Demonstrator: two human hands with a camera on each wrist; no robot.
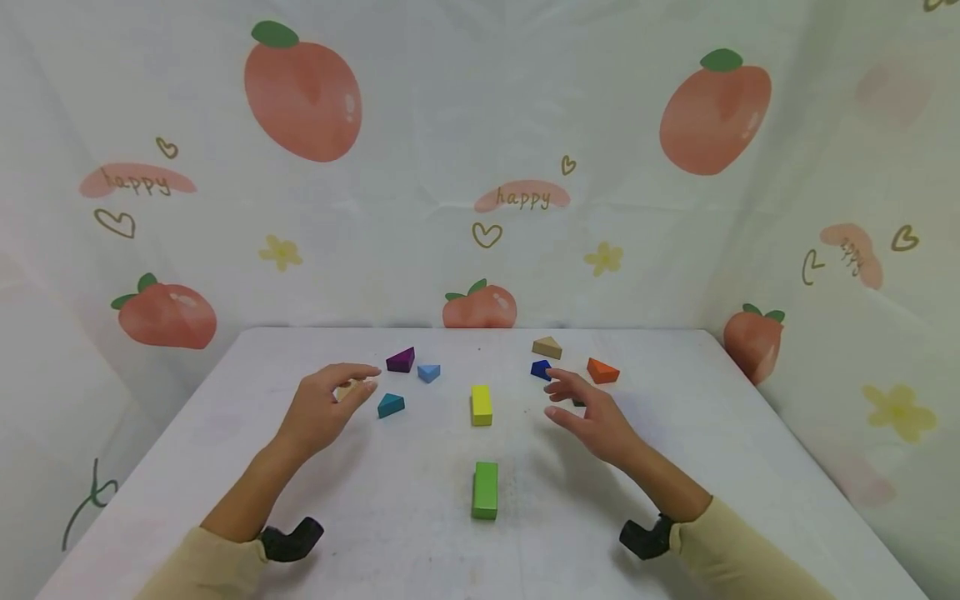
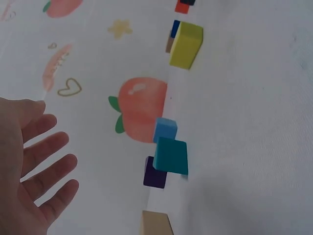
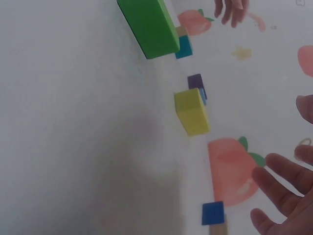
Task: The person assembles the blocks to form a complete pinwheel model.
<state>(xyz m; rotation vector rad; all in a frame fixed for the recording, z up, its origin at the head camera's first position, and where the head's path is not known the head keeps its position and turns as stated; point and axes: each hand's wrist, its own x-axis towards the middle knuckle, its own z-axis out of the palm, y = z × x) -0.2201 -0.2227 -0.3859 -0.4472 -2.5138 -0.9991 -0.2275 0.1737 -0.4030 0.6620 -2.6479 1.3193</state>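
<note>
My left hand (image 1: 318, 408) hovers over the left of the table, fingers relaxed and holding nothing. Near its fingertips lie a purple block (image 1: 401, 360), a teal block (image 1: 391, 406) and a light blue block (image 1: 429, 373); a tan block is partly hidden behind the hand. On the right, my right hand (image 1: 596, 417) hangs with loosely spread fingers, nothing in them. Beside it are a dark blue block (image 1: 540, 370), an orange block (image 1: 603, 371) and a mostly covered dark block (image 1: 578, 403). Between the hands stand a yellow block (image 1: 482, 405) and, nearer, a green block (image 1: 485, 491).
A tan triangular block (image 1: 547, 347) lies at the back right of the white table (image 1: 420, 533). A white curtain (image 1: 420, 125) printed with peaches hangs behind and along the sides. Each wrist carries a black strap mount (image 1: 291, 540).
</note>
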